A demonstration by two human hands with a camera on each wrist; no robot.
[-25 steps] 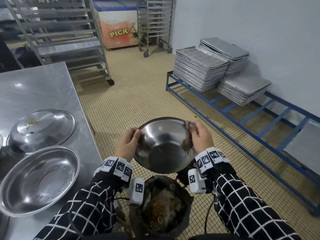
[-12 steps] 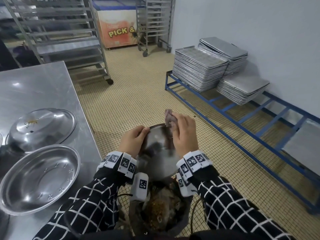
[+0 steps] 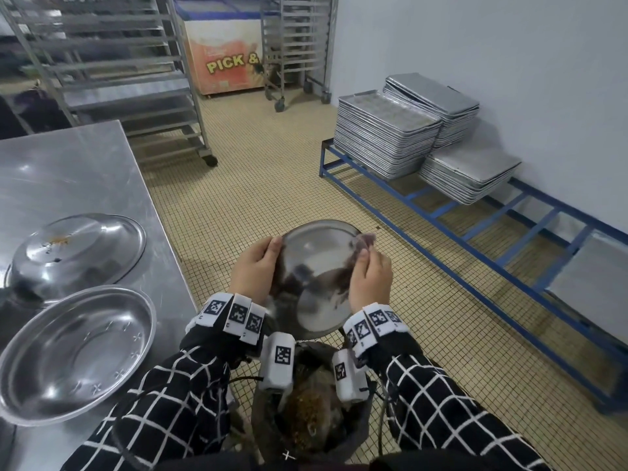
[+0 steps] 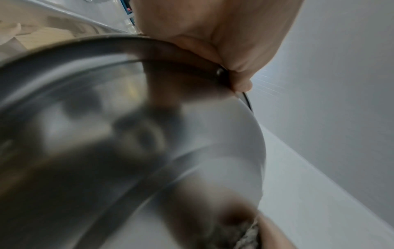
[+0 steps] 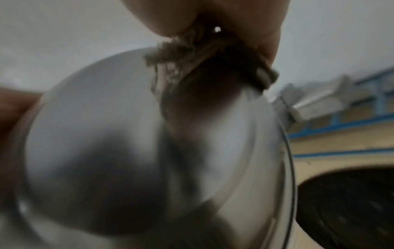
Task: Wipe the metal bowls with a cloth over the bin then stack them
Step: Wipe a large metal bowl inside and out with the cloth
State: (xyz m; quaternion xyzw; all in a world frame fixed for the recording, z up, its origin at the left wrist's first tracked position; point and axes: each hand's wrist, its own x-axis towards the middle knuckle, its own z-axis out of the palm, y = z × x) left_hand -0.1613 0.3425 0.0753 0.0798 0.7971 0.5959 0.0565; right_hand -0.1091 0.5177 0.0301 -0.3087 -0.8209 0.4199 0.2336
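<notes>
1. Metal bowl (image 3: 316, 277) held tilted above the bin (image 3: 316, 419), btwn both hands.
2. Left hand (image 3: 253, 270) grips the bowl's left rim, fingers curled round it.
3. Right hand (image 3: 370, 277) pinches the cloth (image 3: 363, 241) against the right rim.
4. Two more bowls (image 3: 73, 351) sit on the steel table (image 3: 68, 171), left of bin.

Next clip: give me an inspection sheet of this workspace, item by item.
Surface: steel table at left.
Job's things: held bowl tilted above the bin; cloth at its rim; upright bowl and overturned bowl on the table.
Clutter: brown residue on the overturned bowl.
Hands: left hand grips the bowl's rim; right hand pinches the cloth.
Cables: dark cable below the right wrist.
Surroundings: stacked trays on a blue rack, wheeled racks, freezer.
</notes>
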